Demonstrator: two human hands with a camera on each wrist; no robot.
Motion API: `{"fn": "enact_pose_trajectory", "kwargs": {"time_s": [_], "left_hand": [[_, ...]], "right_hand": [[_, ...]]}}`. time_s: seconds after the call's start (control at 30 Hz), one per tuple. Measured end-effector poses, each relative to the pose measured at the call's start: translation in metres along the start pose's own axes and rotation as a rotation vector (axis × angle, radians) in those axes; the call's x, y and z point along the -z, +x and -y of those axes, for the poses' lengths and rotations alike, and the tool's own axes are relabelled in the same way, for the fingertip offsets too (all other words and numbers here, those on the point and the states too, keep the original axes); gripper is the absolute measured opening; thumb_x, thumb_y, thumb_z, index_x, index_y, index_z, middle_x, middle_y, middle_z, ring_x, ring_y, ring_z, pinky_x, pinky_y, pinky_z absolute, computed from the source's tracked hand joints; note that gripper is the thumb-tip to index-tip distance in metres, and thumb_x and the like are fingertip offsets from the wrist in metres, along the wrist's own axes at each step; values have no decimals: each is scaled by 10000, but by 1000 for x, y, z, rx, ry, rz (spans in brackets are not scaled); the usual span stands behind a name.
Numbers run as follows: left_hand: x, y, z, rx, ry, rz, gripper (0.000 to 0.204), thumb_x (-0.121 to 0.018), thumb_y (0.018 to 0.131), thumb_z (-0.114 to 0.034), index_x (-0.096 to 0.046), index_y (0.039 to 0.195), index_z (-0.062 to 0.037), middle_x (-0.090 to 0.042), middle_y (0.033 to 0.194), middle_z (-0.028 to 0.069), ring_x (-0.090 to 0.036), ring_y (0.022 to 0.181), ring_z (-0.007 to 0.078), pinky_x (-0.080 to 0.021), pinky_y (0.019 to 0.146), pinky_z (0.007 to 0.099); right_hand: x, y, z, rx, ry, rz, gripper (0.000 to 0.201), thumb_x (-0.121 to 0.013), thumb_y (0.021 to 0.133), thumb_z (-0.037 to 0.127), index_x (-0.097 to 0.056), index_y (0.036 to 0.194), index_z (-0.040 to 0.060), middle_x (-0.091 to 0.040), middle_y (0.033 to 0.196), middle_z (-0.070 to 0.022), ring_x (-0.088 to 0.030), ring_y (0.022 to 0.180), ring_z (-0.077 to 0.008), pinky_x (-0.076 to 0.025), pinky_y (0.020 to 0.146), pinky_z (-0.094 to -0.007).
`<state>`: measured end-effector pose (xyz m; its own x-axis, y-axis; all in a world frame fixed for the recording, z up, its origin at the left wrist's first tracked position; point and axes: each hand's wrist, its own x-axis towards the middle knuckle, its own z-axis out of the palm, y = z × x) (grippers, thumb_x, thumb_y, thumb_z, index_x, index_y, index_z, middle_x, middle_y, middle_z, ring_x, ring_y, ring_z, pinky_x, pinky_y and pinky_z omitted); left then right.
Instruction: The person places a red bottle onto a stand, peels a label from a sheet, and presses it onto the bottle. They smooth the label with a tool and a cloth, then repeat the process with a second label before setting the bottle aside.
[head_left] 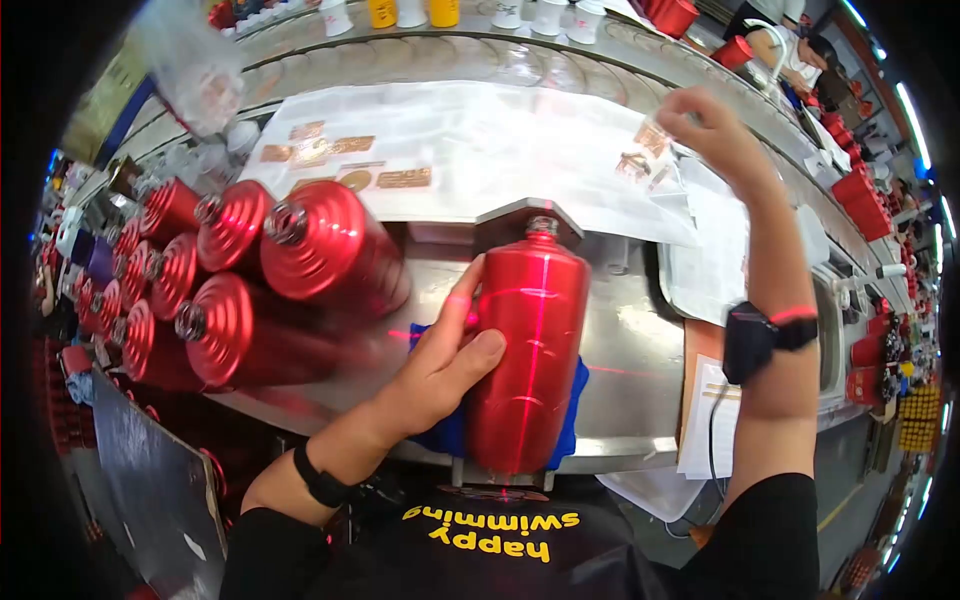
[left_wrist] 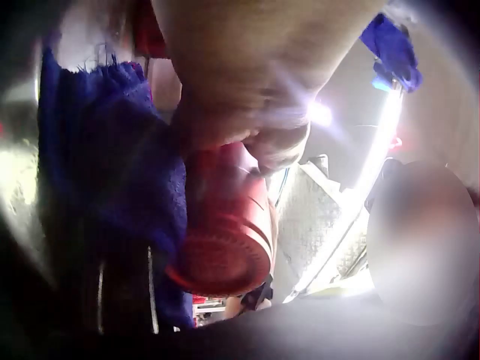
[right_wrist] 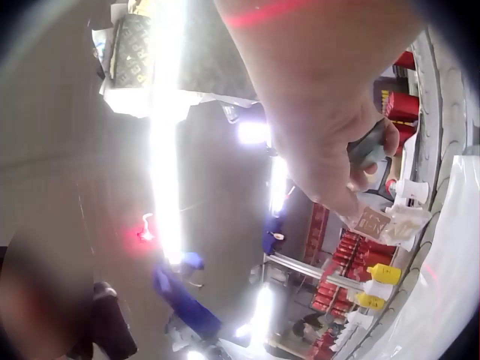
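My left hand (head_left: 440, 370) holds a shiny red metal bottle (head_left: 535, 370), thumb on its near side. The bottle lies along a blue cloth (head_left: 432, 432), its threaded neck pointing away from me, and a red laser line runs down it. In the left wrist view the bottle's round base (left_wrist: 221, 259) shows below my hand. Raised at the right, my right hand (head_left: 715, 140) pinches a small clear decal with gold print (right_wrist: 373, 223). A flat grey-green piece (right_wrist: 367, 146) sits in its curled fingers.
Several red bottles (head_left: 325, 245) stand crowded at the left. Behind the held bottle, white sheeting (head_left: 520, 140) carries gold decals (head_left: 405, 178). A conveyor (head_left: 400, 50) with white and yellow bottles runs along the back. Papers (head_left: 712, 420) lie at the right, near a sink (head_left: 828, 340).
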<state>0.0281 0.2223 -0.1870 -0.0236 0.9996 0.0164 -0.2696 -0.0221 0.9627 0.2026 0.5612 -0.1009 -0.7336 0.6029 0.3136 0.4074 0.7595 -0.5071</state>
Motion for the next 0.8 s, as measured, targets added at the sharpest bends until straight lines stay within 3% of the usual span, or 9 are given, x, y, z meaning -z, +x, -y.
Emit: {"fn": "enact_pose_trajectory", "kwargs": {"time_s": [0.07,0.1,0.13,0.2,0.23,0.33,0.47,0.53,0.8], "left_hand": [[-1,-1,4,-28,-2,-8,782,-509,1028,-332,-21,1562,-37,-342,1508,143,-406,1346,205,-321,1119,354],[-1,-1,4,-26,-13,-11,783,-511,1027,-332,-22,1563,-37,-340,1510,142,-394,1355,206,-314,1123,352],[-1,-1,3,-24,-26,-12,784,-514,1026,-331,-24,1563,-37,-337,1512,142,-382,1364,207,-306,1126,349],[2,-2,1,3,-23,-30,760,-511,1027,-294,-41,1565,-33,-322,1526,127,-340,1388,197,-268,1145,347],[4,-4,1,4,4,-39,755,-511,1026,-285,-47,1565,-32,-317,1530,123,-333,1391,194,-261,1148,347],[7,1,16,-66,10,-24,727,-511,1013,-217,-76,1562,-22,-316,1532,111,-310,1401,184,-257,1149,344],[-17,1,-3,-34,-93,-131,727,-592,971,-257,-183,1532,-44,-493,1370,114,-535,1194,179,-426,1023,335],[-13,0,-2,-30,-33,-127,750,-624,955,-304,-202,1523,-55,-524,1303,107,-559,1127,165,-452,979,318],[-19,5,4,-113,-36,-150,680,-563,993,-304,-221,1521,-45,-505,1345,111,-540,1172,168,-435,1003,316]], "right_hand": [[-46,17,-29,31,-218,77,167,-697,821,217,-691,849,53,-657,1038,-166,-599,1013,-316,-468,895,-410],[-66,31,-61,95,-393,243,173,-690,816,227,-699,839,57,-642,1011,-167,-587,1027,-339,-492,853,-447],[-89,24,-74,-66,-428,171,167,-708,773,232,-707,810,70,-634,984,-164,-580,1027,-354,-501,819,-467],[-100,13,-73,-18,-471,-64,135,-705,758,216,-703,771,82,-621,999,-157,-578,1033,-357,-500,842,-452],[-102,15,-75,49,-416,-65,117,-719,755,184,-693,777,73,-622,997,-154,-575,1016,-355,-489,842,-454],[-70,1,-45,169,-367,-96,127,-763,742,119,-664,796,60,-613,1010,-141,-563,989,-359,-461,859,-447],[-26,-41,41,218,-264,-209,137,-744,812,148,-640,829,61,-593,1081,-130,-553,1041,-349,-464,890,-423],[-7,-61,66,212,-242,-201,133,-735,828,143,-637,855,57,-585,1112,-122,-550,1054,-341,-464,902,-413],[18,-114,126,306,-80,-140,110,-708,839,90,-624,888,41,-578,1136,-135,-546,1079,-329,-438,941,-403]]}}
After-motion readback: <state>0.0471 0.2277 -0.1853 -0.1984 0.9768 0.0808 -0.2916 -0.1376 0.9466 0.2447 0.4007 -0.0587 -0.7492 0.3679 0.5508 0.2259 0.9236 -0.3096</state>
